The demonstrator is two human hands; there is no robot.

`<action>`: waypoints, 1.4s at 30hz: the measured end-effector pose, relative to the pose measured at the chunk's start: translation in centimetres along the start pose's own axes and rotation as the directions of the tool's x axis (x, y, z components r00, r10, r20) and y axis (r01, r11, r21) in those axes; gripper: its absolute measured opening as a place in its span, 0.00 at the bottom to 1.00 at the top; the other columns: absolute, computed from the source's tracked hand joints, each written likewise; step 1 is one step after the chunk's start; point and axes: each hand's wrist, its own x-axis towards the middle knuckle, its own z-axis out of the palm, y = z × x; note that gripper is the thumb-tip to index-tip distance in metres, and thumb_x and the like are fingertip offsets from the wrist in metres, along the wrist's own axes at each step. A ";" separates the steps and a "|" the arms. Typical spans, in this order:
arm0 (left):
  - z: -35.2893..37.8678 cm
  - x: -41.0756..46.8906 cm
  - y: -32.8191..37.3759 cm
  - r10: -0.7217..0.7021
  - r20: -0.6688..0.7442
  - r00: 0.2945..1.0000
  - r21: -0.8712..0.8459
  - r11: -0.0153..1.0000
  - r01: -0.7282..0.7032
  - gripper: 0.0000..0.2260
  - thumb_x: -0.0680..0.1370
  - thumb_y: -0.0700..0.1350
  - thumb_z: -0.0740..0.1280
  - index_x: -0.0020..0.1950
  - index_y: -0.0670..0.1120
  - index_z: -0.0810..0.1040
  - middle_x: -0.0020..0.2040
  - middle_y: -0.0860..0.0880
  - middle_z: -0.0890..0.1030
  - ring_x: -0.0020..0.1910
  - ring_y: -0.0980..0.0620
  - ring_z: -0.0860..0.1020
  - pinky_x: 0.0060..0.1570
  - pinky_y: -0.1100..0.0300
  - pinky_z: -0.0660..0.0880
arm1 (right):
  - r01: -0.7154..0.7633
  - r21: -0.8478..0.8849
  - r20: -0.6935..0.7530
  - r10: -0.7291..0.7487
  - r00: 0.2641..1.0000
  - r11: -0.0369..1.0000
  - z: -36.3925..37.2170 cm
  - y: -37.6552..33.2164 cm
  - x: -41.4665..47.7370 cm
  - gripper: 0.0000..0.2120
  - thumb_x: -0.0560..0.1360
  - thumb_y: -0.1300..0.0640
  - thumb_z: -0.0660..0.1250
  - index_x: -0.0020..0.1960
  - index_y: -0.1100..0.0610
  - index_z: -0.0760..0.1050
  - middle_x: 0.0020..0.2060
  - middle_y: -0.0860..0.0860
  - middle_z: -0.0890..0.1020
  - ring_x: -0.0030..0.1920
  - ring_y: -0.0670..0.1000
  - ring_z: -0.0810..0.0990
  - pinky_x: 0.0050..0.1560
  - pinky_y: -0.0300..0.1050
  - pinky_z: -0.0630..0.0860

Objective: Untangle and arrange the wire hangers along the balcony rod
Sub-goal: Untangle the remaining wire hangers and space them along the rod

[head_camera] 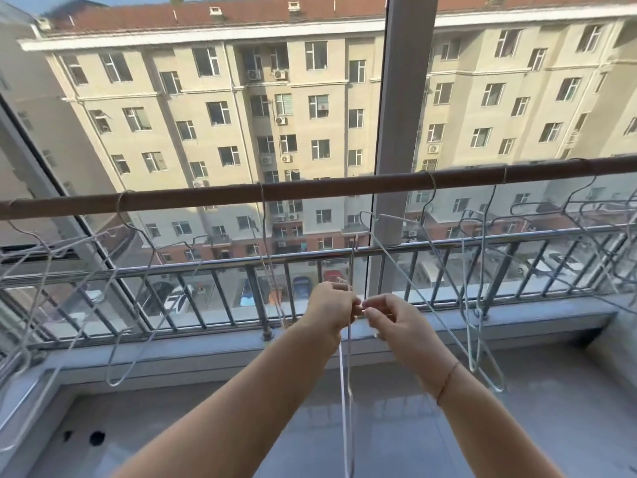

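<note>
A brown balcony rod [310,191] runs across the view at chest height. Thin white wire hangers hang from it: a loose cluster at the left [113,298], one near the middle [265,243], and a tangled bunch at the right [482,270]. My left hand [329,307] grips the wire of a hanger [346,391] that hangs straight down between my forearms. My right hand [387,315] pinches wire right beside it, fingertips nearly touching my left hand. A long hanger wire [396,267] slants from the middle toward my right hand.
A metal railing [206,270] with vertical bars stands behind the rod, over a grey ledge [206,346]. A window post [403,98] rises at centre right. The grey tiled floor [396,436] lies below. An apartment block fills the background.
</note>
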 end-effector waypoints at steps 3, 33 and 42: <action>-1.2 -0.7 -1.7 0.039 0.031 0.999 0.128 0.991 -0.042 0.08 0.76 0.31 0.59 0.45 0.42 0.73 0.35 0.46 0.75 0.31 0.53 0.71 0.28 0.67 0.68 | 0.115 -0.226 -0.041 -0.127 0.991 0.967 0.1 0.8 0.7 0.15 0.76 0.59 0.62 0.63 0.55 0.69 0.56 0.48 0.72 0.59 0.47 0.72 0.62 0.41 0.68; -3.2 -5.8 -1.5 0.377 -0.005 0.926 -0.018 0.926 -0.377 0.05 0.77 0.41 0.65 0.48 0.43 0.80 0.33 0.50 0.79 0.31 0.57 0.76 0.39 0.63 0.76 | 0.009 0.260 0.014 -0.013 1.000 0.966 3.0 -5.3 -6.3 0.09 0.79 0.63 0.56 0.44 0.59 0.73 0.23 0.49 0.74 0.25 0.51 0.75 0.30 0.50 0.76; -5.5 -4.6 2.5 0.294 0.025 0.955 -0.097 0.952 -0.291 0.09 0.80 0.41 0.60 0.49 0.40 0.80 0.36 0.46 0.77 0.34 0.49 0.76 0.24 0.64 0.71 | 0.142 0.269 -0.011 -0.145 0.989 0.953 5.0 -8.4 -3.3 0.06 0.77 0.62 0.61 0.44 0.58 0.76 0.19 0.46 0.72 0.19 0.42 0.69 0.20 0.33 0.65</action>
